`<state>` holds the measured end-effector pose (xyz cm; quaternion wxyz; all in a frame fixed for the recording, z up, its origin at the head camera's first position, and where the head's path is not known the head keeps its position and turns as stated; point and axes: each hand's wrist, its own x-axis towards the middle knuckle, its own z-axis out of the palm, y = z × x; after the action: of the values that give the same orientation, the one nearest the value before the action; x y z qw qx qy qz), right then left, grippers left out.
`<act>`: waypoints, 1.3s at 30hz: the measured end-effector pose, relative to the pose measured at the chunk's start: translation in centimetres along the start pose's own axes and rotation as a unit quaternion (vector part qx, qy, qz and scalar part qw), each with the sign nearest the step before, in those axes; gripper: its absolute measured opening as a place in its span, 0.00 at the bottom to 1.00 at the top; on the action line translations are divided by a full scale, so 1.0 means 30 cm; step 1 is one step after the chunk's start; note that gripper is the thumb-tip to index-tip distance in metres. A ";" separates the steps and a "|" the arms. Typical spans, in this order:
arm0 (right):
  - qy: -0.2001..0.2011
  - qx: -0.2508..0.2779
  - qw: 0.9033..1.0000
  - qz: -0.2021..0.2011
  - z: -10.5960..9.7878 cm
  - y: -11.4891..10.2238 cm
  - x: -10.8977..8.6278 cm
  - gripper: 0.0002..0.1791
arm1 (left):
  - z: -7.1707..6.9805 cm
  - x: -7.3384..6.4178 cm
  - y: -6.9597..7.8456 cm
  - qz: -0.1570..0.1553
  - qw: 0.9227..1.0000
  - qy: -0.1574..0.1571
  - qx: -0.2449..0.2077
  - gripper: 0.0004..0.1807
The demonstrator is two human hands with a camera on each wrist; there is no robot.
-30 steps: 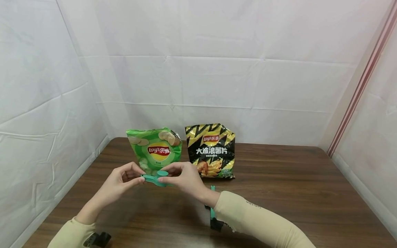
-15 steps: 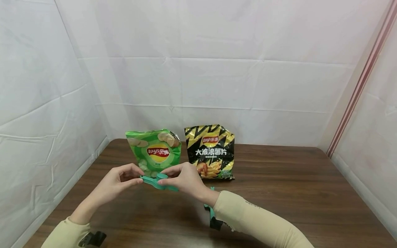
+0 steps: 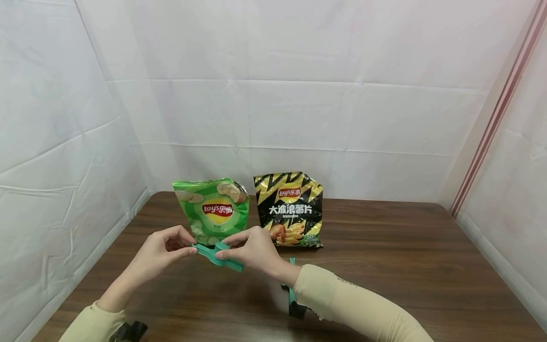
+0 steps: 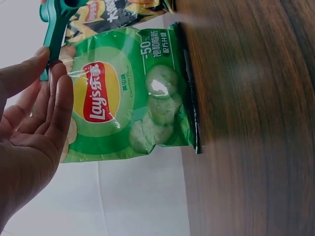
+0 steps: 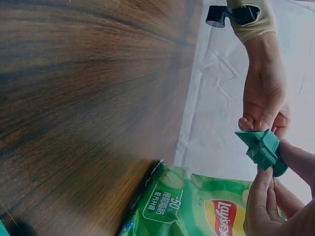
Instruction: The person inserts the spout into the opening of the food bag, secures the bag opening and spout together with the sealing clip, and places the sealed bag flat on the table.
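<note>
A teal bag clip with a round cap (image 3: 209, 252) is held above the table between both hands. My left hand (image 3: 160, 249) pinches its left end between thumb and fingers; the left wrist view shows this grip on the clip (image 4: 55, 37) close up. My right hand (image 3: 256, 249) pinches the clip around the round cap, and in the right wrist view its thumb and fingers press either side of the clip (image 5: 263, 150). Right behind the clip, a green Lay's chip bag (image 3: 213, 209) stands upright, its top right corner torn or folded.
A black-and-yellow Lay's chip bag (image 3: 290, 209) stands to the right of the green one. Another teal piece (image 3: 292, 295), similar in colour, lies on the brown wooden table (image 3: 384, 247), partly hidden by my right forearm. White cloth walls (image 3: 299, 114) enclose the back and sides.
The held clip has turned so its right end slopes down and shows past the right thumb. Both hands have shifted only slightly, keeping their grip. The chip bags have stayed put.
</note>
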<state>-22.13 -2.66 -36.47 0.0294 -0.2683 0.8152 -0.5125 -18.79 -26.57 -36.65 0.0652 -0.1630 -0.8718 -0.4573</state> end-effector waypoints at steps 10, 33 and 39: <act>-0.002 -0.003 1.000 0.021 0.024 0.010 0.006 0.14 | -0.011 -0.012 -0.014 0.028 0.998 -0.041 -0.025 0.09; 0.006 -0.026 0.999 0.029 0.080 0.032 -0.004 0.13 | -0.048 -0.046 -0.052 0.046 0.992 -0.099 -0.066 0.05; -0.006 -0.023 0.999 0.045 0.095 0.032 -0.011 0.15 | -0.055 -0.060 -0.064 0.041 0.988 -0.117 -0.088 0.06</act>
<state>-21.30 -4.52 -38.71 0.0512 -0.2354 0.8380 -0.4897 -17.83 -29.33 -37.66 -0.0329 -0.2562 -0.8221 -0.5073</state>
